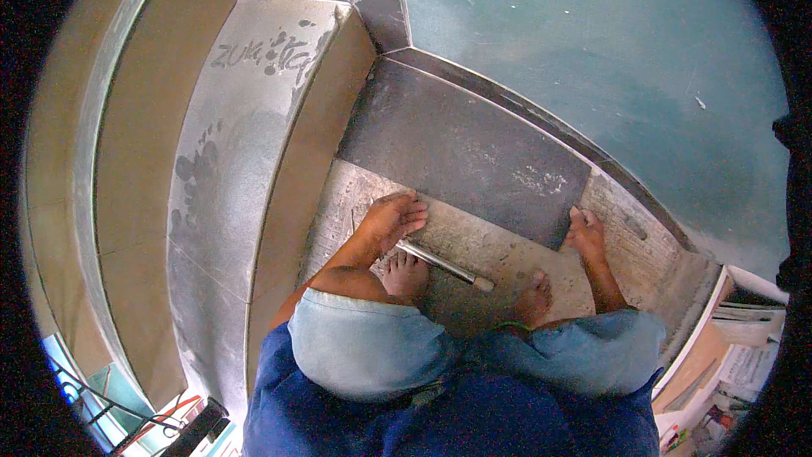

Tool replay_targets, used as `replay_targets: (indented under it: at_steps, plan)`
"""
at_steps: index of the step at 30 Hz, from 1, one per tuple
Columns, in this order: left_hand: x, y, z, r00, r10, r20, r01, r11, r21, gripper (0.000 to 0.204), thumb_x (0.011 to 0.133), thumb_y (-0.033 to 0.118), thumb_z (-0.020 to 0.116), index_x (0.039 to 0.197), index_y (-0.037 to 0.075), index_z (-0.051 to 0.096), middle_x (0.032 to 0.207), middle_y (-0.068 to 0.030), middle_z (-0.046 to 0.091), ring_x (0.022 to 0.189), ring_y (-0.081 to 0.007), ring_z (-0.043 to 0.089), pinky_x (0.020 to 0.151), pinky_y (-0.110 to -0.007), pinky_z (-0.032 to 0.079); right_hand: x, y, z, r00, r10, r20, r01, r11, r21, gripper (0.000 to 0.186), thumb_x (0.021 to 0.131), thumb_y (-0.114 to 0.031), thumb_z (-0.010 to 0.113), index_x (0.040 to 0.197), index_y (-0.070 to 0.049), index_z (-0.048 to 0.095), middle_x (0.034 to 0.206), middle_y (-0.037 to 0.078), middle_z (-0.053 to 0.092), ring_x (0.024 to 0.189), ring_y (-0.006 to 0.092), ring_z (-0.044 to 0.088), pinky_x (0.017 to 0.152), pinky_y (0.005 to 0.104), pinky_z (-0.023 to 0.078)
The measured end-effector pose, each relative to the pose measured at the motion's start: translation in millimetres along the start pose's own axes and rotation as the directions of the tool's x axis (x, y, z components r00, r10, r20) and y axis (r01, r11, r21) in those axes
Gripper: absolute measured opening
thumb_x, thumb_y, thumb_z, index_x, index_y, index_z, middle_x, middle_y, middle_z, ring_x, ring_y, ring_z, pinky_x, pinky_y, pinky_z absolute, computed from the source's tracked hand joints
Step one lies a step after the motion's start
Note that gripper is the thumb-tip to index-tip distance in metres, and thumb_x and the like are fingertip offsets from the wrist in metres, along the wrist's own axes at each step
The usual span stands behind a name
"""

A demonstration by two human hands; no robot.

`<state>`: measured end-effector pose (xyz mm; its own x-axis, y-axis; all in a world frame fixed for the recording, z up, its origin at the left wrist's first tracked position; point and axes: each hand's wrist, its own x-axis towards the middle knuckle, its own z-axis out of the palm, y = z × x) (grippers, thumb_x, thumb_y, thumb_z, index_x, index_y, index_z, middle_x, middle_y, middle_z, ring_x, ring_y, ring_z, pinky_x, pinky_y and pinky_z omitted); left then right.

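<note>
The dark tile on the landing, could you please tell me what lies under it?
The dark tile lies on grey combed mortar, which shows bare along its near edge, where the left hand and right hand rest. Whatever is directly beneath the tile is covered.

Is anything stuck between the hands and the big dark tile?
Nothing visible. The left hand rests at the dark tile's near edge and the right hand grips its corner. A metal tool lies behind, beside the bare feet.
</note>
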<state>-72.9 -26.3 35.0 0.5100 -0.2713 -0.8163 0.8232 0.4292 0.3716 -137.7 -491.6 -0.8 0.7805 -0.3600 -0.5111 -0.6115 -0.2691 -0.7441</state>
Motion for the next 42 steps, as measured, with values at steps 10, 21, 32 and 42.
replay_targets:
  at_steps: [10,21,32,42]
  plan:
    - [1,-3,2,0.999,0.033,-0.018,-0.033,0.999,-0.031,0.029,0.095,0.018,0.059,0.117,0.000,0.052,0.108,-0.0161,0.063,0.095,-0.0254,0.062,0.085,-0.037,0.054,-22,-60,14,0.962,0.252,-0.102,-0.241,0.964,0.109,0.059,0.084,-0.049,0.069,0.114,-0.001,0.052,0.061,0.002,0.049,0.047,0.0132,0.051,0.041,0.0295,0.044]
    - [11,-5,-3,0.997,0.067,-0.038,-0.070,0.994,-0.086,0.025,0.096,0.017,0.056,0.114,0.000,0.055,0.103,-0.0171,0.064,0.091,-0.0269,0.063,0.082,-0.039,0.056,-13,-45,8,0.974,0.224,0.033,-0.226,0.953,0.200,0.050,0.088,-0.052,0.063,0.109,-0.008,0.058,0.058,-0.002,0.039,0.046,0.0111,0.040,0.043,0.0277,0.037]
    - [13,-6,4,0.999,0.034,-0.024,-0.037,0.988,-0.151,0.031,0.095,0.023,0.058,0.112,-0.002,0.053,0.102,-0.0170,0.063,0.091,-0.0281,0.063,0.080,-0.039,0.057,-7,-43,26,0.975,0.205,0.085,-0.221,0.863,0.454,0.070,0.093,-0.056,0.051,0.138,-0.002,0.043,0.139,0.013,0.046,0.124,0.0291,0.047,0.104,0.0448,0.036]
    - [22,-6,10,0.996,0.020,-0.082,-0.029,0.994,-0.105,0.026,0.099,0.027,0.053,0.103,0.001,0.052,0.099,-0.0204,0.062,0.092,-0.0329,0.064,0.080,-0.039,0.058,-28,-74,35,0.964,0.229,0.134,-0.262,0.734,0.627,0.074,0.092,-0.056,0.053,0.143,-0.004,0.036,0.145,0.013,0.041,0.130,0.0317,0.042,0.108,0.0479,0.033]
